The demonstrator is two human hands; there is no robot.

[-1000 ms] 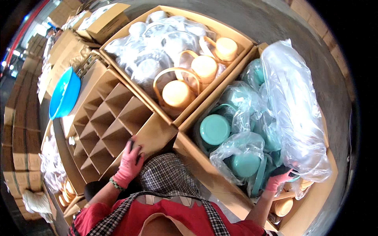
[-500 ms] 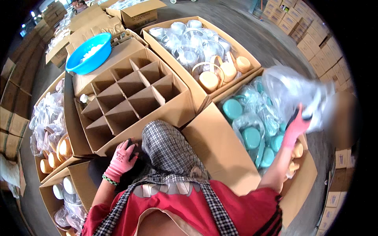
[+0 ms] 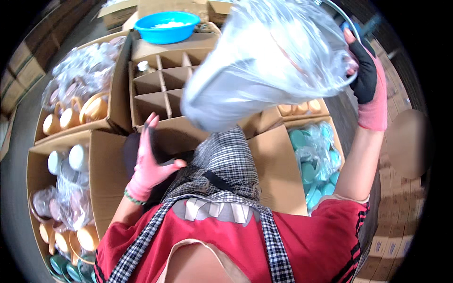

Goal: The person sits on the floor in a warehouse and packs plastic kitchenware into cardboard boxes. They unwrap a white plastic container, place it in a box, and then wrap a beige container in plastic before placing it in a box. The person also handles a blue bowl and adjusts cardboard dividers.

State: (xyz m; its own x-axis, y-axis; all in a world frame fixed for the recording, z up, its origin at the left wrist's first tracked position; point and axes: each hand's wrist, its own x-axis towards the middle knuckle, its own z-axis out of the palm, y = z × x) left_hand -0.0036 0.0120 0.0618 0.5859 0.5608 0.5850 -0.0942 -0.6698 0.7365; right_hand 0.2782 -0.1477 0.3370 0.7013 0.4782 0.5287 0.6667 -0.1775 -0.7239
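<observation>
My right hand [image 3: 370, 82], in a pink and black glove, is raised at the upper right. Its fingers grip a large clear plastic bag [image 3: 278, 56] with a pale, rounded thing inside, whose kind I cannot make out. The bag hangs tilted in front of me and hides part of the divided cardboard box [image 3: 167, 106]. A thin curved rim or handle shows beside the right hand. My left hand [image 3: 151, 162], in a pink glove, is held up empty by the near side of that box, with thumb and fingers spread.
A blue basin [image 3: 167, 35] with white pieces stands behind the divided box. At right, a carton holds bagged teal-lidded containers [image 3: 309, 172]. Cartons at left hold bagged containers with peach lids [image 3: 69, 118] and white lids [image 3: 79, 158]. A small white-capped bottle [image 3: 143, 67] sits in one compartment.
My right hand has brought the plastic bag from above the teal-lidded containers up and leftward, before the divided box. My left hand has lifted off my knee and spread its fingers. The view has turned right.
</observation>
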